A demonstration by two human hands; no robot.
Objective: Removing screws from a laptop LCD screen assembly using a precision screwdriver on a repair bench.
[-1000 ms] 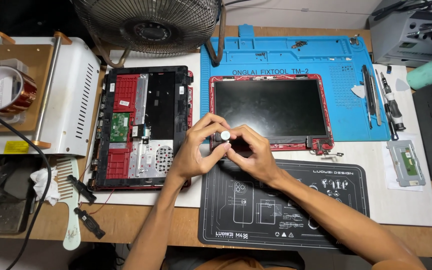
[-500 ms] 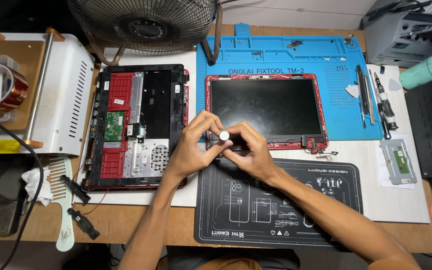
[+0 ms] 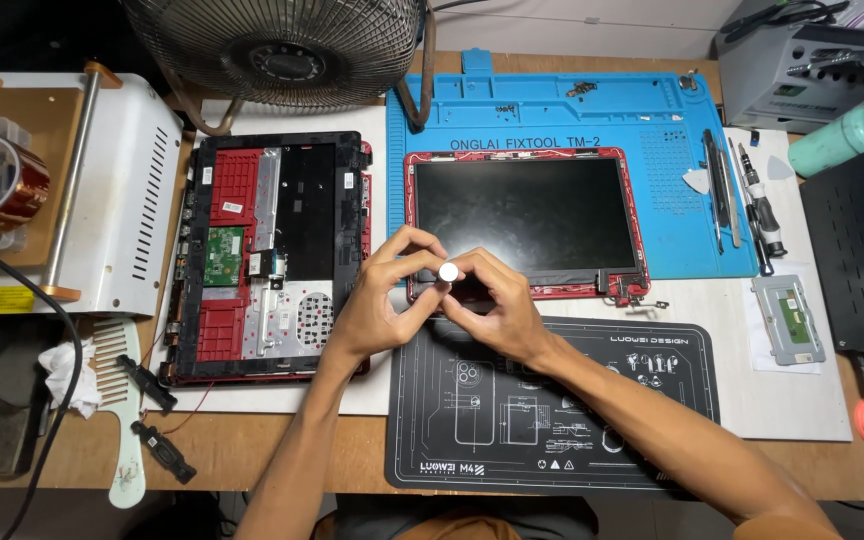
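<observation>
centre of frame: left hand [image 3: 377, 305] and right hand [image 3: 492, 310] brought together, fingertips of both pinching a small white round disc [image 3: 448, 271], held just above the lower-left corner of the red-framed screen panel [image 3: 522, 220]. panel lying flat, mostly on the blue work mat [image 3: 572, 110], its lower edge just past the mat. left of centre: opened red laptop base [image 3: 267, 255], green board exposed. lower centre: black printed mat [image 3: 552, 410] under the right forearm. right of the panel: hand tools [image 3: 742, 195] in a row. top of frame: wire-guarded fan [image 3: 277, 50]. lower left: pale green comb [image 3: 122, 400].
</observation>
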